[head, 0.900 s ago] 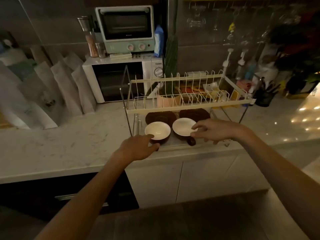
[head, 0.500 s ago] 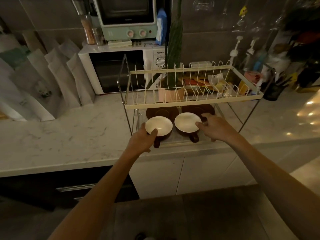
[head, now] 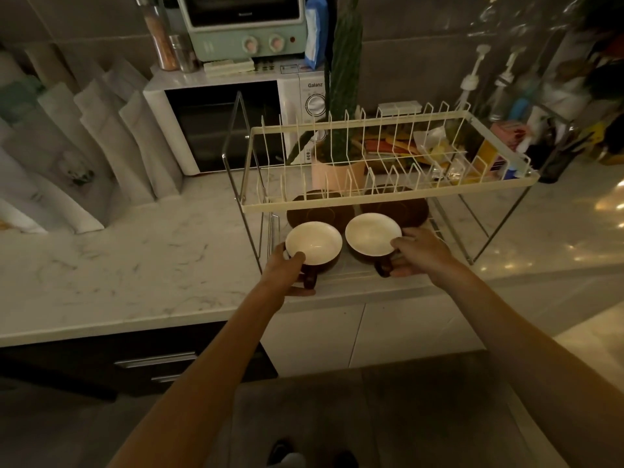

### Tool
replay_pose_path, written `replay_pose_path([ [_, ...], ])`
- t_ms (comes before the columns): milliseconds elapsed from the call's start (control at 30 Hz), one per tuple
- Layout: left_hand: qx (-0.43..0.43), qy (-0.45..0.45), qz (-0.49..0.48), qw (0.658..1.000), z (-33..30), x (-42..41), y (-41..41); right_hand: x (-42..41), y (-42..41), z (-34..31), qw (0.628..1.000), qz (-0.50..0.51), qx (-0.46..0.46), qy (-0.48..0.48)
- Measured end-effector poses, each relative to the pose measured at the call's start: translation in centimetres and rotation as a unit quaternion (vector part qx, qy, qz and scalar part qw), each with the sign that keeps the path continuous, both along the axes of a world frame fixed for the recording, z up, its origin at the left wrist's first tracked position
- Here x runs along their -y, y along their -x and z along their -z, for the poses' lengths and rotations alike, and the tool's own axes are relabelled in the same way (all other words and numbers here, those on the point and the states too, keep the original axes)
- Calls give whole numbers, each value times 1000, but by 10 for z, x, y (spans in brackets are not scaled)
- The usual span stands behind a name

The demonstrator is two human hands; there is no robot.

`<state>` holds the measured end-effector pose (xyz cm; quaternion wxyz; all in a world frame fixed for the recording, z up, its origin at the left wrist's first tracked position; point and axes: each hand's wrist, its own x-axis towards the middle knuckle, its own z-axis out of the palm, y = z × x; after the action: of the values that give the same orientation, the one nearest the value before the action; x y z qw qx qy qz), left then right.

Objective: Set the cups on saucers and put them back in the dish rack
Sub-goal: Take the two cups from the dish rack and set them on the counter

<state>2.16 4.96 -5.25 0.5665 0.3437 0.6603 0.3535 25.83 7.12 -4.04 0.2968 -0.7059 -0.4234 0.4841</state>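
Two brown cups with white insides stand on the lower level of the cream wire dish rack [head: 381, 202], handles toward me. My left hand [head: 287, 275] grips the left cup [head: 314, 243], thumb on its rim and fingers by the handle. My right hand [head: 420, 253] holds the right cup [head: 371, 233] at its right rim and handle. Behind them lie two dark brown saucers, the left saucer [head: 312, 211] and the right saucer [head: 405, 206], both partly hidden by the rack's upper shelf.
The rack's upper shelf overhangs the cups. A microwave [head: 236, 123] with a small green oven [head: 243, 25] on top stands behind. A potted cactus [head: 341, 96] is at the rack's back. Bottles and clutter [head: 506, 96] fill the right. White marble counter [head: 118, 251] spreads left.
Both hands reached forward and closed on the cups: the left thumb now hooks the left cup's rim, the right hand wraps the right cup's side. The camera moved closer.
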Motion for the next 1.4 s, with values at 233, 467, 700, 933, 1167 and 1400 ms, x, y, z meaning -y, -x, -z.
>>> replay_pose_path([
  [233,7,-8,-4,1000,1,-1,1,-5,2,9,999,33,-36,-12],
  [467,-20,-38,12,999,-3,6,1,1,-2,6,998,51,2,-42],
  [700,-31,-61,65,996,-16,25,4,22,-7,-14,997,43,7,-57],
  [933,-23,-62,97,993,-20,58,19,51,-6,-20,998,24,19,-53],
  [1167,-47,-49,71,995,-15,90,42,72,12,-20,999,-25,28,-32],
  [1400,-63,-40,26,997,-9,118,75,75,50,-17,995,-99,26,-20],
])
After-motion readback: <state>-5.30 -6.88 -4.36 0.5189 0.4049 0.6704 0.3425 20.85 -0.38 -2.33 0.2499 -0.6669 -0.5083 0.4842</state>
